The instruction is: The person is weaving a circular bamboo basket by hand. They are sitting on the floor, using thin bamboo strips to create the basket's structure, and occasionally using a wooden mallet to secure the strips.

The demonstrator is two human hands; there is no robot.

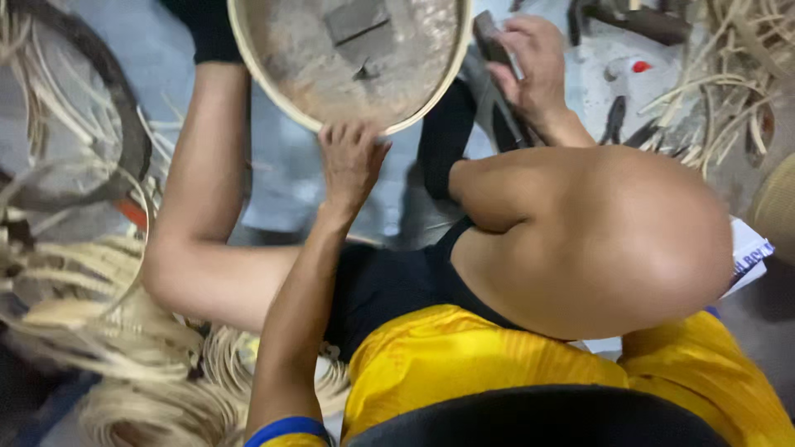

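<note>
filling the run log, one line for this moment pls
left hand: gripping round pale bamboo-rimmed tray | right hand: holding dark flat tool | seated on floor

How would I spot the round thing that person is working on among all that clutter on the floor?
Look at the top centre, above the bent knee. There a shallow round tray with a pale bent-wood rim lies on the grey floor, the left hand on its near edge. Unlike the loose cane strips around it, it is a closed circle.

hands: 2, left hand [352, 161], right hand [534, 70] | round woven tray [273, 62]: 1 | dark flat tool [494, 45]: 1 | cane strip heaps [729, 83]: 2
</note>
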